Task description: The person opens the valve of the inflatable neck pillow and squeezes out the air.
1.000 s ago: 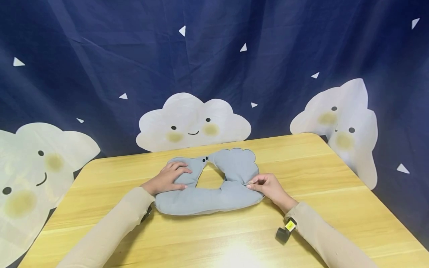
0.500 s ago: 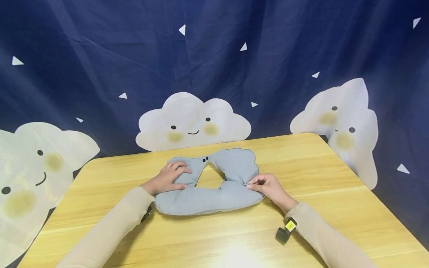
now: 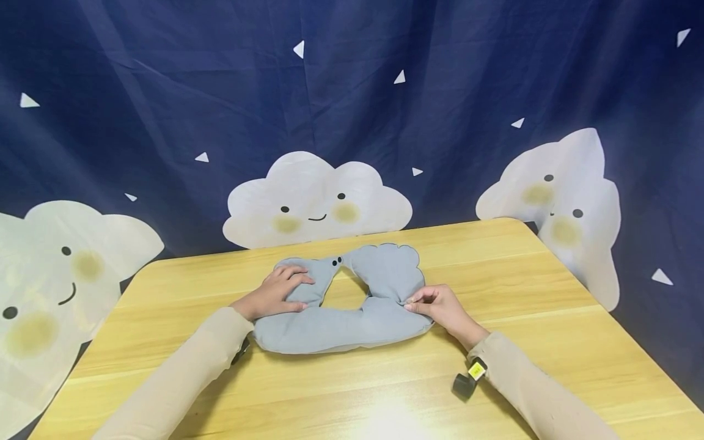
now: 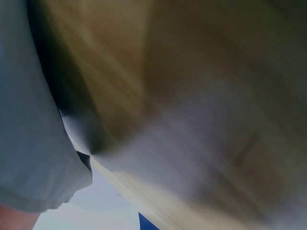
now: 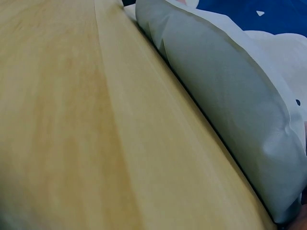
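No movement since; both hands point(image 3: 273, 293) point(image 3: 440, 305) on grey pillow point(image 3: 341, 321), left flat, right pinching.

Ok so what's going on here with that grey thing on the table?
A person in beige sleeves is handling a soft grey ring-shaped fabric cushion that lies flat on a light wooden table. The left hand rests on top of the cushion's left side, fingers spread over the fabric. The right hand pinches the cushion's right edge between thumb and fingertips. A dark blue cloth backdrop with white smiling clouds hangs behind.
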`<action>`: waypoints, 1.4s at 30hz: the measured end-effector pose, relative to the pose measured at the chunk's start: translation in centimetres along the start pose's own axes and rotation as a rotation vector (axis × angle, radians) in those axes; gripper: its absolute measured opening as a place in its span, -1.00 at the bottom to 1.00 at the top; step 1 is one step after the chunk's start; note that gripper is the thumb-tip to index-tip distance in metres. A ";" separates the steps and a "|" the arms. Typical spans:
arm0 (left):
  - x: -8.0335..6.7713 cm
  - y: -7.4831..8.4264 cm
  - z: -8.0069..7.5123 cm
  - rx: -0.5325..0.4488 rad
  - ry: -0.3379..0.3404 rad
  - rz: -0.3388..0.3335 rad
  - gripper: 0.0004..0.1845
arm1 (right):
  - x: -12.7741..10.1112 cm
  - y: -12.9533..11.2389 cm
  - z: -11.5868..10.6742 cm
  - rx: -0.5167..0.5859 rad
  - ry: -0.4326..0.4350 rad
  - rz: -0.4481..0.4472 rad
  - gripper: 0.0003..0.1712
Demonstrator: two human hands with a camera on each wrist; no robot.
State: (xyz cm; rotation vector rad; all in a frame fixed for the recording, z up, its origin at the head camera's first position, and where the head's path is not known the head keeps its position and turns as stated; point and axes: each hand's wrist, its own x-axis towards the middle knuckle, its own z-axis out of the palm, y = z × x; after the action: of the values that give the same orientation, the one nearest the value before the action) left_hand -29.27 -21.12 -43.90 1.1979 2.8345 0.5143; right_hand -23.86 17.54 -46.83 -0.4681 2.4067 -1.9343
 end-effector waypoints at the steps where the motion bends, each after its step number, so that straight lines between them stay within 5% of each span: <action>1: 0.0 0.0 0.0 -0.005 -0.001 -0.001 -0.49 | 0.0 0.0 0.0 -0.003 0.000 0.000 -0.89; 13: -0.9 -1.2 0.0 -0.122 -0.005 0.001 -0.46 | -0.1 -0.3 0.5 0.023 -0.011 0.020 -0.93; 23: -1.4 -0.3 -2.0 -0.239 0.014 -0.029 -0.29 | -0.2 -0.5 0.2 0.032 -0.008 0.031 -0.88; 32: -2.1 2.0 -3.5 -0.268 0.070 0.023 -0.31 | -0.1 -0.1 0.0 0.007 0.007 0.018 -0.95; 42: -3.3 6.2 -2.1 -0.259 0.061 0.113 -0.13 | 0.0 -0.1 -0.1 -0.012 0.012 0.024 -0.94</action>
State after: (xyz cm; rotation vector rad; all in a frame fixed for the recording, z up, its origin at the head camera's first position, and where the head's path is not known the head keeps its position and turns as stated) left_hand -22.98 -20.01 -40.36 1.3151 2.6510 0.9067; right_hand -23.88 17.57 -46.73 -0.4279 2.4206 -1.9203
